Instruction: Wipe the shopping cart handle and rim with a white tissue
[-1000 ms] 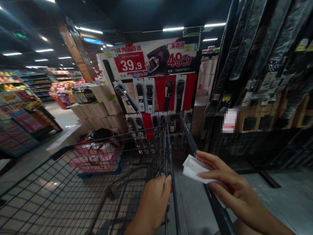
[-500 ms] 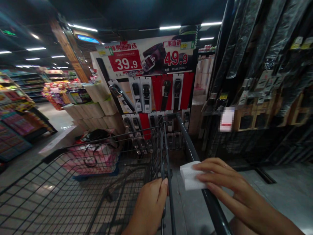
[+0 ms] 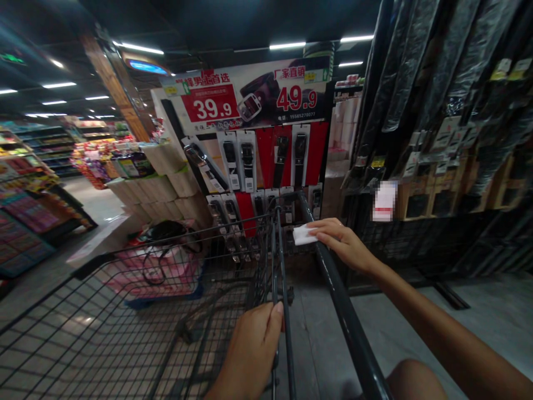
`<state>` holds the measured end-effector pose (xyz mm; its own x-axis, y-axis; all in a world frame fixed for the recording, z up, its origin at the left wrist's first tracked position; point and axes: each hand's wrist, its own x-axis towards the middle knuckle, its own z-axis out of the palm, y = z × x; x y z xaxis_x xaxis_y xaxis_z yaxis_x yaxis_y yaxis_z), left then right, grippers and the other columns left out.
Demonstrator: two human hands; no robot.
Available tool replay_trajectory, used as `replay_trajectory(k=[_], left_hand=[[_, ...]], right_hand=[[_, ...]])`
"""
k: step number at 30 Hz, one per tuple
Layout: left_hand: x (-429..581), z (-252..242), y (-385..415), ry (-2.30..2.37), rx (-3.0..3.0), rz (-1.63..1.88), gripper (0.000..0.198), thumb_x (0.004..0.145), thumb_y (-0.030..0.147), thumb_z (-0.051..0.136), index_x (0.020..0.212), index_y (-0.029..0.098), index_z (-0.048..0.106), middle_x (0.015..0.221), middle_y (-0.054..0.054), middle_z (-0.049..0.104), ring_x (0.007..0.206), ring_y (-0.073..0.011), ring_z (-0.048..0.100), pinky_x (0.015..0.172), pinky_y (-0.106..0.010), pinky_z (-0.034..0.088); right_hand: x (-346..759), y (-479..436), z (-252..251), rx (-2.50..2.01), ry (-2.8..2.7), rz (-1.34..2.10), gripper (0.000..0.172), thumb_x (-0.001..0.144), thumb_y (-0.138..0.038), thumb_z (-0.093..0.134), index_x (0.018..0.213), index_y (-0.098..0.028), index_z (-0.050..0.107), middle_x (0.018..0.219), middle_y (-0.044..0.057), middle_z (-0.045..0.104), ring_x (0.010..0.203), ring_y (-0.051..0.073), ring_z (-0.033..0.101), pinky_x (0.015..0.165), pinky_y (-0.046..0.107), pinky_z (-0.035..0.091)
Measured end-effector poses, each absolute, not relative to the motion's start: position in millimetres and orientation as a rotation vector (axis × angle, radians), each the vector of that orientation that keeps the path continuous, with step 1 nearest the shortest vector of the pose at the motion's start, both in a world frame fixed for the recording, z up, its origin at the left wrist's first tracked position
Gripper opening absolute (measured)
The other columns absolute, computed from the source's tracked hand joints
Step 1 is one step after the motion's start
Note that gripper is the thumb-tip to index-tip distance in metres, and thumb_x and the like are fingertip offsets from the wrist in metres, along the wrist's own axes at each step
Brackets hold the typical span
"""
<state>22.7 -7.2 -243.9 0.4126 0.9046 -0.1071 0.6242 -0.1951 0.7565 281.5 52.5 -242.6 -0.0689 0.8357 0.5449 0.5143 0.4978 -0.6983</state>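
Observation:
A dark wire shopping cart (image 3: 137,311) fills the lower left. My left hand (image 3: 254,341) is closed around the thin metal rim bar of its basket. The thicker dark push handle (image 3: 350,328) runs alongside, to the right of that rim. Toward the far end of this handle, my right hand (image 3: 337,239) presses a folded white paper tissue (image 3: 303,235) against the bar. Its fingers lie over the tissue, and part of the tissue sticks out to the left of the handle.
Ahead stands a belt display (image 3: 262,155) under a price sign (image 3: 250,97). Packaged goods in clear plastic hang on a rack (image 3: 449,139) at the right. Stacked paper rolls (image 3: 154,189) and pink packages (image 3: 158,269) with a black bag (image 3: 169,232) stand left, beyond the cart.
My right hand has slid forward along the handle with the tissue, away from me. My left hand keeps its hold on the basket rim, and the cart stays in place.

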Motion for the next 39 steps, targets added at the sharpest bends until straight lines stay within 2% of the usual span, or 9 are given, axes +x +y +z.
replay_trajectory(k=[9,14,17,20,24,28,32,35,39], left_hand=[[19.1,-238.2,-9.2,1.325,1.947,0.465,0.044,0.090,0.053,0.022,0.068,0.022,0.045,0.070,0.000,0.054,0.070,-0.0163,0.052,0.066,-0.029,0.034],[17.3,-236.3,-4.9,1.444,1.937,0.571,0.039,0.088,0.054,0.032,0.105,0.023,0.050,0.080,0.000,0.056,0.076,-0.0179,0.055,0.072,-0.033,0.042],[22.9,-238.3,10.2,1.444,1.991,0.803,0.049,0.087,0.054,0.036,0.123,0.022,0.044,0.104,-0.007,0.055,0.097,-0.0213,0.055,0.088,-0.041,0.044],[35.8,-236.8,33.1,1.403,2.077,0.964,0.053,0.086,0.052,0.038,0.129,0.020,0.042,0.119,-0.011,0.049,0.113,-0.0237,0.048,0.100,-0.047,0.039],[55.6,-230.6,63.0,1.381,2.213,0.971,0.055,0.081,0.043,0.045,0.128,0.014,0.044,0.123,-0.013,0.044,0.121,-0.0248,0.042,0.109,-0.048,0.032],[65.1,-230.0,78.4,1.388,2.273,0.895,0.037,0.079,0.029,0.047,0.112,0.016,0.057,0.122,-0.012,0.048,0.121,-0.0248,0.045,0.110,-0.048,0.032],[64.7,-236.1,76.9,1.306,2.185,0.912,0.030,0.080,0.016,0.037,0.101,0.018,0.058,0.121,-0.010,0.056,0.124,-0.0210,0.046,0.113,-0.047,0.028],[64.4,-239.0,72.4,1.290,2.128,0.922,0.032,0.073,0.007,0.036,0.094,0.019,0.057,0.125,-0.008,0.056,0.129,-0.0193,0.042,0.116,-0.047,0.023],[65.0,-239.6,68.6,1.287,2.088,0.926,0.033,0.067,0.001,0.035,0.086,0.019,0.053,0.127,-0.008,0.056,0.130,-0.0185,0.042,0.116,-0.048,0.023]], right_hand=[[285.9,118.0,-238.4,-1.249,-1.592,0.437,0.021,0.081,-0.020,0.054,0.087,-0.021,0.074,0.108,0.006,0.071,0.108,0.021,0.061,0.104,0.042,0.039],[280.6,87.7,-246.2,-1.246,-1.525,0.484,0.026,0.083,-0.019,0.051,0.098,-0.021,0.073,0.120,0.006,0.066,0.115,0.020,0.059,0.108,0.042,0.037],[273.0,50.3,-252.1,-1.194,-1.467,0.561,0.024,0.085,-0.027,0.054,0.100,-0.024,0.072,0.122,0.005,0.064,0.118,0.020,0.056,0.108,0.044,0.037],[261.7,11.5,-254.1,-1.145,-1.374,0.632,0.022,0.086,-0.031,0.055,0.100,-0.026,0.072,0.123,0.004,0.063,0.118,0.020,0.055,0.106,0.043,0.039],[251.5,-23.2,-250.7,-1.112,-1.382,0.651,0.018,0.088,-0.031,0.056,0.096,-0.030,0.073,0.118,0.003,0.066,0.114,0.018,0.056,0.101,0.040,0.043],[254.6,-22.6,-248.1,-1.069,-1.471,0.631,0.017,0.089,-0.029,0.057,0.094,-0.030,0.073,0.113,0.002,0.067,0.111,0.018,0.056,0.098,0.040,0.043],[263.9,10.9,-250.0,-1.027,-1.522,0.520,0.019,0.088,-0.025,0.056,0.093,-0.030,0.073,0.112,0.002,0.069,0.108,0.019,0.057,0.097,0.043,0.043],[271.3,47.3,-252.1,-1.022,-1.569,0.444,0.019,0.087,-0.026,0.054,0.092,-0.028,0.073,0.109,0.003,0.070,0.108,0.020,0.058,0.099,0.045,0.041],[280.8,97.7,-252.8,-1.118,-1.596,0.360,0.021,0.086,-0.025,0.053,0.090,-0.024,0.074,0.107,0.004,0.071,0.108,0.020,0.059,0.100,0.043,0.041]])
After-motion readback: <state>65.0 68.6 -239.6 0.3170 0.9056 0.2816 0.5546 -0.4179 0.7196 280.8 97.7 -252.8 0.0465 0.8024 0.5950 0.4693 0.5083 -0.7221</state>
